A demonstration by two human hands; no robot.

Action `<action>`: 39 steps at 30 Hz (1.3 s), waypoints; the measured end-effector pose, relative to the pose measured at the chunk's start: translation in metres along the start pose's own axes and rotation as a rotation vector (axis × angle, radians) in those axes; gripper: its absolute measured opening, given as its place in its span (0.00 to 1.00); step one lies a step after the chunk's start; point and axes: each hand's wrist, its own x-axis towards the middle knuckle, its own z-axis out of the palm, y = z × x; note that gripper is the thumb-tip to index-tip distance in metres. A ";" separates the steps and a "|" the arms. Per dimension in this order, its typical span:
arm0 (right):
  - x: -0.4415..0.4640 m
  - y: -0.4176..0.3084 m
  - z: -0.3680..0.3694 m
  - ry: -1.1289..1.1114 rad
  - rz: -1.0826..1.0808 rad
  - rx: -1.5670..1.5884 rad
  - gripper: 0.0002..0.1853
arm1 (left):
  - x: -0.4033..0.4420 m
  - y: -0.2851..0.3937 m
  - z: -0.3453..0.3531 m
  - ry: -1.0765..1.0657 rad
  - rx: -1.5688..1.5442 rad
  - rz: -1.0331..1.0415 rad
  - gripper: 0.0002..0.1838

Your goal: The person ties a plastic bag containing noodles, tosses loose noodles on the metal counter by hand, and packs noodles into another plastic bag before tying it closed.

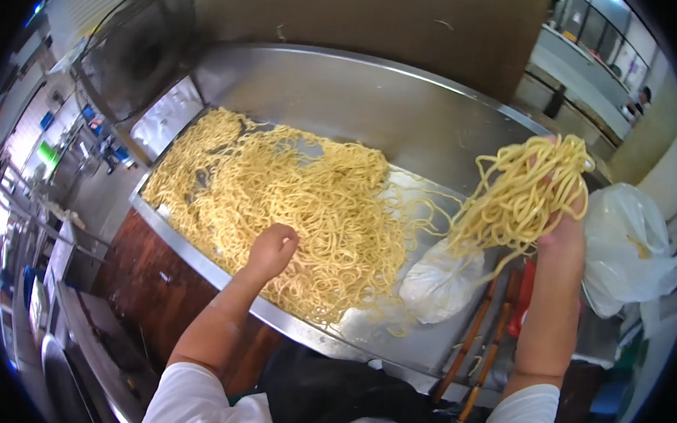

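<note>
A large spread of thick yellow noodles [316,199] covers the left and middle of a shallow metal tray [463,172]. Raised at the tray's right end, my right hand [564,223] grips a big clump of noodles [531,187]; the strands hide most of its fingers. Some strands trail down from the clump toward the tray. Over the front part of the spread, my left hand [274,250] is closed with its fingers curled in, and nothing shows in it. A knotted white plastic bag [443,282] sits in the tray below the held clump.
Two long wooden sticks [491,338] lie across the tray's right end, near a red object [524,298]. A translucent plastic bag [631,254] is farther right. A caged fan [140,55] stands behind the left end. A person [639,103] shows in the far right background.
</note>
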 end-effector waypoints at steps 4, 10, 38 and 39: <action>0.012 -0.054 -0.017 0.050 -0.089 -0.108 0.20 | 0.051 0.079 0.006 -0.233 -0.512 -0.015 0.28; 0.036 -0.086 0.029 -0.074 -0.188 -0.073 0.20 | 0.098 0.306 0.034 -0.384 -0.983 0.599 0.50; -0.009 -0.250 -0.040 -0.149 -0.169 -0.277 0.21 | 0.214 0.513 0.073 -0.453 -1.296 0.035 0.12; -0.007 -0.269 -0.031 -0.141 -0.176 -0.289 0.21 | 0.195 0.527 0.093 -0.442 -1.171 0.058 0.13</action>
